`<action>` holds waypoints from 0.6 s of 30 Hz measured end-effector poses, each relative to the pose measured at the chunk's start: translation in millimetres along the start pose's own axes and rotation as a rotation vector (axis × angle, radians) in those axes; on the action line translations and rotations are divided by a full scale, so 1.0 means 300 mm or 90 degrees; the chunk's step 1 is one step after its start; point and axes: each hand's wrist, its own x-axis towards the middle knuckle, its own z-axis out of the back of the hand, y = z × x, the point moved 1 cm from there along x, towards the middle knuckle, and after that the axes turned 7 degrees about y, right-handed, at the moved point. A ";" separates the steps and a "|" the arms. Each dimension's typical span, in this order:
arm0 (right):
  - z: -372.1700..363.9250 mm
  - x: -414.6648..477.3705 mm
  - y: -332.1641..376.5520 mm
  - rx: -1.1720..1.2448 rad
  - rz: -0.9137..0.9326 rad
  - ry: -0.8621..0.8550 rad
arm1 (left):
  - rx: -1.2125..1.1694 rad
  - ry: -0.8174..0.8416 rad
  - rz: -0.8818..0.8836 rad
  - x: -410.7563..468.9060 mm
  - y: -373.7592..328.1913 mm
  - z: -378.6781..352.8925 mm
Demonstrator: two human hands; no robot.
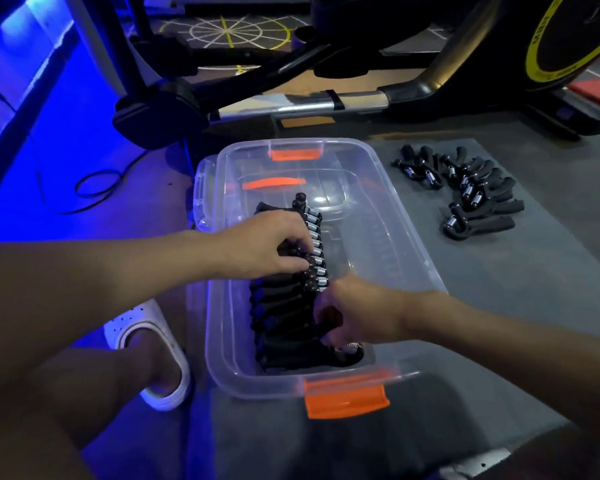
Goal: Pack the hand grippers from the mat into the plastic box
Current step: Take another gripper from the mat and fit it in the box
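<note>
Head view.
Asker: Where are the hand grippers?
Describer: Most stand in a packed row [284,299] along the left side of the clear plastic box [426,268]. A loose cluster [471,188] lies on the grey mat [534,306], well apart to the right.
Asker: And the hands?
Describer: The left hand [271,247] curls its fingertips over the row's spring ends. The right hand [354,313] curls round an end gripper [328,316] at the near end, with its fingertips hidden.
Asker: What might go wrong?
Describer: I judge the row could topple into the box's free half if the left hand lets go. Springs could also snag as the end piece is wedged in.
</note>
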 end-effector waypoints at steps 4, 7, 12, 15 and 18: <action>-0.063 0.058 -0.009 -0.028 -0.015 0.043 | 0.116 -0.027 0.015 -0.106 0.021 0.024; -0.090 0.089 -0.026 -0.048 -0.014 0.042 | 0.169 -0.060 0.030 -0.163 0.020 0.024; -0.109 0.106 -0.059 -0.067 -0.010 -0.010 | 0.213 -0.051 0.027 -0.197 0.030 0.009; -0.120 0.114 -0.082 -0.021 -0.078 -0.070 | 0.213 -0.046 0.033 -0.195 0.030 0.006; -0.135 0.126 -0.093 0.059 -0.134 -0.067 | 0.220 -0.046 0.035 -0.194 0.029 0.004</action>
